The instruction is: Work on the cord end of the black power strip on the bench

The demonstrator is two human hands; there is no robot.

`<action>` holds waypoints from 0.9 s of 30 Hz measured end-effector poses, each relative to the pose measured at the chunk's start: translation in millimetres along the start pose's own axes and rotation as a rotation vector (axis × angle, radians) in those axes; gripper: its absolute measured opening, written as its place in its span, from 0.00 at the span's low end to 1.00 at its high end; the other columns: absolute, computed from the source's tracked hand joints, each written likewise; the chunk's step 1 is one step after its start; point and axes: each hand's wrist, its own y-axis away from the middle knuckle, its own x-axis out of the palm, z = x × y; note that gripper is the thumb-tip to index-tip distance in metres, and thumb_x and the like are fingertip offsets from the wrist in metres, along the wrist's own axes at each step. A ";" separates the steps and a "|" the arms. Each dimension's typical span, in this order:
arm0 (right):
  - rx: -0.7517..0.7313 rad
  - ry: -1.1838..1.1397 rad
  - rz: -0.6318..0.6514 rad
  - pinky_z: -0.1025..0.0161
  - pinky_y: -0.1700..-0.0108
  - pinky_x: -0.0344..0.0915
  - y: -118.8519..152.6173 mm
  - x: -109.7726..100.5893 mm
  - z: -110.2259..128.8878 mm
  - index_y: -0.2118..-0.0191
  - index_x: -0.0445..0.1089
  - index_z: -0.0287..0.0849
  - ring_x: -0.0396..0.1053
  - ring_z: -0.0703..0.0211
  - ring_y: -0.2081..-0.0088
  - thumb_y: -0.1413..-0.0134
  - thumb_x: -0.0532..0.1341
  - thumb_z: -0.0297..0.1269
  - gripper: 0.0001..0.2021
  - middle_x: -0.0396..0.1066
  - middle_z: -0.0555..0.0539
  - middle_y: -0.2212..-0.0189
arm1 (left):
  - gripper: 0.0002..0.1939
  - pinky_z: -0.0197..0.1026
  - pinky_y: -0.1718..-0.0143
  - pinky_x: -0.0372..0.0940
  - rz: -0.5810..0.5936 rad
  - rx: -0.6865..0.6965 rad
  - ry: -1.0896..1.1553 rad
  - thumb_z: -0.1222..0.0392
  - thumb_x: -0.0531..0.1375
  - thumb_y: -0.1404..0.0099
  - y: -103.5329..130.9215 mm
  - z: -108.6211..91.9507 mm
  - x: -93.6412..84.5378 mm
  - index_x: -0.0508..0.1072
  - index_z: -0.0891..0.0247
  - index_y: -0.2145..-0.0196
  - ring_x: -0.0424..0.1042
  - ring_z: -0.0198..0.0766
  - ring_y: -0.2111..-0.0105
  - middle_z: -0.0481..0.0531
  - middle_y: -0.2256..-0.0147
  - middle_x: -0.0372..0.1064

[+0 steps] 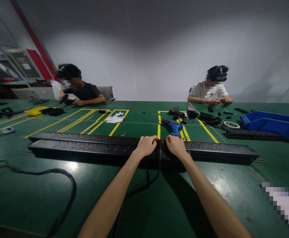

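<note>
Two long black power strips lie side by side across the green table, a front power strip (79,148) and a rear power strip (216,148), both with rows of sockets and small red marks. My left hand (147,145) is closed over the strips near their middle, fingers curled down on the far side. Just to its right, my right hand (175,145) has its fingers bent over them in the same way. Between my hands a black power cord (160,158) meets the strip and runs down towards me. My fingertips are partly hidden.
Beyond my right hand lies a blue cordless drill (172,126), with another drill (176,113) behind. A blue bin (270,122) and black parts are at right. A loose cable (60,171) curves at left. Two people (84,92) (209,92) sit across the table.
</note>
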 end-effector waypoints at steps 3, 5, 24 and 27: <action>-0.098 -0.169 -0.046 0.58 0.52 0.58 -3.5 -2.2 -1.9 0.54 0.72 0.44 0.68 0.51 0.52 0.39 0.51 0.32 0.14 0.74 0.43 0.55 | 0.17 0.51 0.46 0.59 -0.009 0.005 0.000 0.56 0.47 0.28 0.5 0.4 -0.5 0.73 0.50 0.50 0.72 0.45 0.51 0.49 0.53 0.76; -0.211 -0.275 -0.029 0.59 0.50 0.58 -4.9 -4.5 -2.9 0.54 0.72 0.45 0.67 0.52 0.51 0.45 0.54 0.29 0.15 0.73 0.45 0.54 | 0.17 0.51 0.46 0.58 -0.010 -0.003 -0.004 0.56 0.47 0.28 0.9 0.3 -0.7 0.72 0.50 0.50 0.72 0.45 0.51 0.49 0.53 0.76; -0.586 0.076 0.056 0.57 0.51 0.54 -3.8 -38.1 1.7 0.48 0.68 0.40 0.62 0.49 0.53 0.42 0.59 0.49 0.22 0.68 0.39 0.55 | 0.18 0.50 0.45 0.58 0.016 -0.021 0.018 0.61 0.47 0.29 -3.1 3.9 2.5 0.71 0.52 0.49 0.71 0.46 0.50 0.51 0.53 0.75; -0.669 0.192 0.070 0.57 0.53 0.54 -9.0 -42.2 6.3 0.49 0.67 0.38 0.63 0.49 0.55 0.45 0.61 0.49 0.23 0.68 0.38 0.56 | 0.17 0.50 0.46 0.58 0.032 -0.026 0.005 0.62 0.48 0.30 -4.1 5.2 4.4 0.71 0.54 0.50 0.71 0.47 0.50 0.53 0.54 0.75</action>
